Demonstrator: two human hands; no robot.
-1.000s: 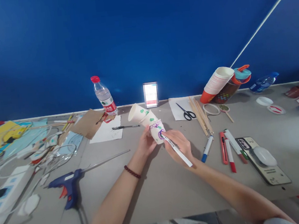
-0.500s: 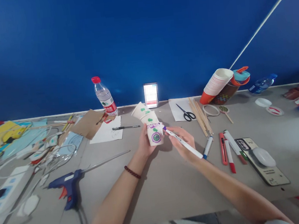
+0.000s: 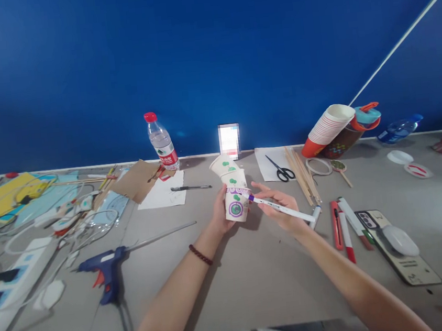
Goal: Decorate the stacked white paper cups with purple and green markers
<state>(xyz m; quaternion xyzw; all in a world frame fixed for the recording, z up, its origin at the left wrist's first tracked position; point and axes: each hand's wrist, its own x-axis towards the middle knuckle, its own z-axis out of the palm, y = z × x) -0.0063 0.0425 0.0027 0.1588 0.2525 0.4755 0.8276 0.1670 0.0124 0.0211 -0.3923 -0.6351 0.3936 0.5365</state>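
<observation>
My left hand [image 3: 221,212] is closed around the lower part of a bent stack of white paper cups [image 3: 235,194], holding it above the table. Green blotches run down the cups, and the lowest one carries a purple ring round a green spot and a band of purple loops. Between the fingers of my right hand [image 3: 283,209] is a white marker pen [image 3: 284,210] with a purple collar. Its tip points at the right side of the lowest cup, near the purple band; whether it touches, I cannot tell.
A blue glue gun [image 3: 107,269] and a power strip [image 3: 19,292] lie left. Behind stand a water bottle [image 3: 162,145] and a lit, blurred screen [image 3: 229,141]. To the right are scissors [image 3: 280,168], wooden sticks [image 3: 303,175], a red cutter [image 3: 337,225], a phone [image 3: 405,267] and stacked cups [image 3: 328,130].
The whole scene has shifted rightward in view as the head turned slightly. The cups stand a little more upright, and the marker tip now lies over the cup's front instead of its right edge.
</observation>
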